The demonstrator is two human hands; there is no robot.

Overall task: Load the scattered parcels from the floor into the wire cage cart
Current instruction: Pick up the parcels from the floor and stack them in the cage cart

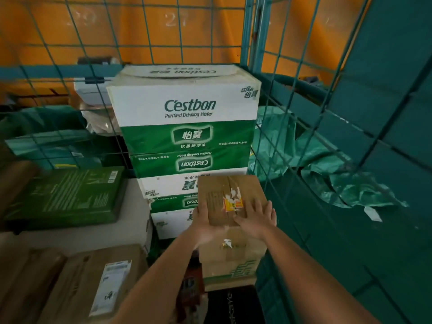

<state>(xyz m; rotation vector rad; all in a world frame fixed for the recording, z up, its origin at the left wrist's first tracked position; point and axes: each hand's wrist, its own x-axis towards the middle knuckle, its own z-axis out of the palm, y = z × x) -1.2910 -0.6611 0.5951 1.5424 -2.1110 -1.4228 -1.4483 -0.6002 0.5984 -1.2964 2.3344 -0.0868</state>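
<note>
A small brown cardboard parcel (224, 192) with a torn yellow label lies on top of another brown box (231, 258) inside the green wire cage cart (304, 94). My left hand (205, 224) holds its near left edge, fingers along the side. My right hand (256, 218) lies flat on its near right part with straight fingers. Right behind the parcel rises a stack of white and green Cestbon water cartons (187, 113).
A dark green flat box (67, 195) lies on a white carton at left. Brown parcels with a shipping label (98, 284) sit at lower left. Crumpled green plastic bags (327, 169) lie beyond the mesh at right. A black box (231, 305) sits below the brown boxes.
</note>
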